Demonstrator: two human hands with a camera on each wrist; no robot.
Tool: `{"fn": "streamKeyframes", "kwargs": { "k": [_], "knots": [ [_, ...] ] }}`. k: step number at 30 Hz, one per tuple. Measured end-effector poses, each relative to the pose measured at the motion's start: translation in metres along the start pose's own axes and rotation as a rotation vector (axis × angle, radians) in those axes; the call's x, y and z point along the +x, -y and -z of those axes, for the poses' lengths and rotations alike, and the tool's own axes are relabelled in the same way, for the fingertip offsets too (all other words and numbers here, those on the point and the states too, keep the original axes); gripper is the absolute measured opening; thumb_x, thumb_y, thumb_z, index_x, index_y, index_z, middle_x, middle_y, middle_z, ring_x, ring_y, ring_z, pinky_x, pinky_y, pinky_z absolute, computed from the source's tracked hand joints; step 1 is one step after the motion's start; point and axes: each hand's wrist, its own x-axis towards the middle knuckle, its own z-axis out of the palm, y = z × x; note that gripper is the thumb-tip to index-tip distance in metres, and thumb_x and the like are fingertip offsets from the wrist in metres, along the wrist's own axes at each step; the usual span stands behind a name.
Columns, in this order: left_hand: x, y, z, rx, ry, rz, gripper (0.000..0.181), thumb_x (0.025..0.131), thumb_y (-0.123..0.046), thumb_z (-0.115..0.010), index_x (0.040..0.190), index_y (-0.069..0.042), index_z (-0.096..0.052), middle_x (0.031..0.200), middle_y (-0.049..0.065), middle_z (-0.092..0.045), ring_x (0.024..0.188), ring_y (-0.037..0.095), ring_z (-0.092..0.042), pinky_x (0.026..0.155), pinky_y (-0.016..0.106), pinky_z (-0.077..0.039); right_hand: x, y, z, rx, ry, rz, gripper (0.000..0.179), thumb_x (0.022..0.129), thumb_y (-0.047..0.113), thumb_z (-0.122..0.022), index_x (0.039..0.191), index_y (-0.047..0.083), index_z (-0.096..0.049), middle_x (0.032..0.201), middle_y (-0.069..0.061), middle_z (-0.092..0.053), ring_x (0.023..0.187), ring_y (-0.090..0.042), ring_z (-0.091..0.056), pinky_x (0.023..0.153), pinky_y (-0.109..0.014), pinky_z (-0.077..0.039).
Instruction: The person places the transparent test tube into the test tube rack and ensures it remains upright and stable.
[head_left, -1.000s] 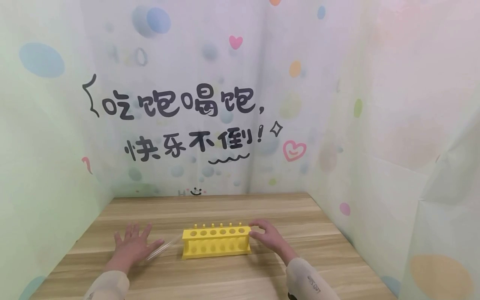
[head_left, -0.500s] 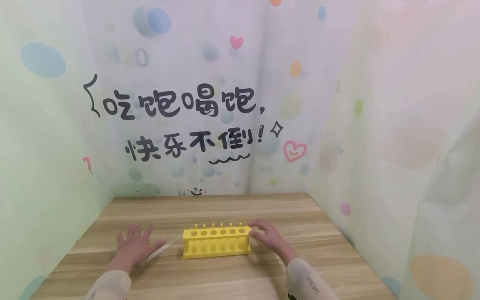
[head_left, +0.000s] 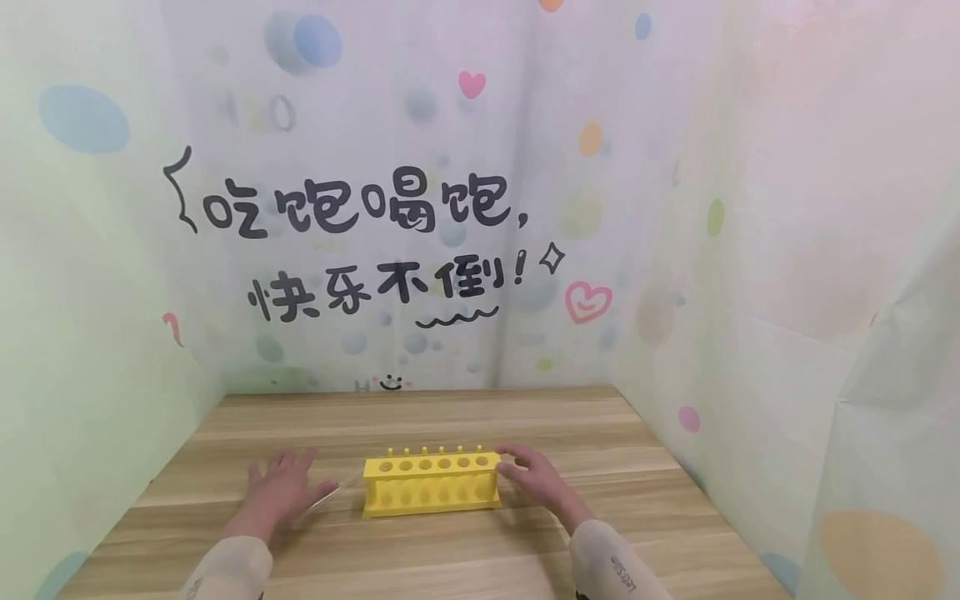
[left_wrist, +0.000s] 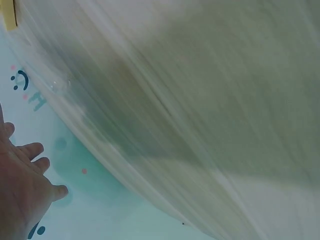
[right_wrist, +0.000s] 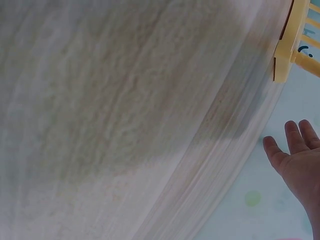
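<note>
A yellow test tube rack (head_left: 431,493) with a row of round holes and pegs along its back stands on the wooden table. Left of it lies a clear glass-like tube (head_left: 327,497), partly hidden by my left hand (head_left: 281,493). That hand has its fingers spread, the thumb over the tube in the head view. My right hand (head_left: 540,478) is at the rack's right end, its index finger and thumb right at the top corner. In the right wrist view the fingers (right_wrist: 296,137) look straight and loose, below the rack's end (right_wrist: 286,57).
The wooden table (head_left: 420,554) ends at a back curtain (head_left: 420,350) printed with dark lettering, hearts and dots. Pale sheets hang along the left side (head_left: 90,333) and right side (head_left: 765,400).
My left hand has shifted right toward the rack, now covering more of the clear tube. The right hand and the rack stay nearly where they were.
</note>
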Motion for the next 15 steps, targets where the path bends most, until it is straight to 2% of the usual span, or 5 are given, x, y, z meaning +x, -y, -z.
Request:
{"fn": "streamKeyframes", "kwargs": {
  "k": [9, 15],
  "knots": [
    [0.011, -0.011, -0.006, -0.024, -0.013, -0.021, 0.086, 0.098, -0.054, -0.066, 0.153, 0.007, -0.042, 0.151, 0.043, -0.042, 0.141, 0.065, -0.035, 0.114, 0.085, -0.016, 0.000, -0.001, 0.001, -0.008, -0.002, 0.016, 0.042, 0.105, 0.030, -0.063, 0.136, 0.003, -0.065, 0.147, -0.028, -0.059, 0.135, -0.058, -0.052, 0.109, -0.070, -0.045],
    [0.014, -0.022, -0.009, -0.070, 0.027, 0.034, 0.082, 0.099, -0.050, -0.065, 0.155, 0.006, -0.041, 0.152, 0.044, -0.039, 0.142, 0.066, -0.033, 0.115, 0.084, -0.016, -0.002, 0.002, 0.001, 0.013, 0.002, 0.000, 0.040, 0.105, 0.028, -0.062, 0.137, 0.004, -0.065, 0.149, -0.028, -0.057, 0.136, -0.057, -0.051, 0.111, -0.069, -0.044]
  ]
}}
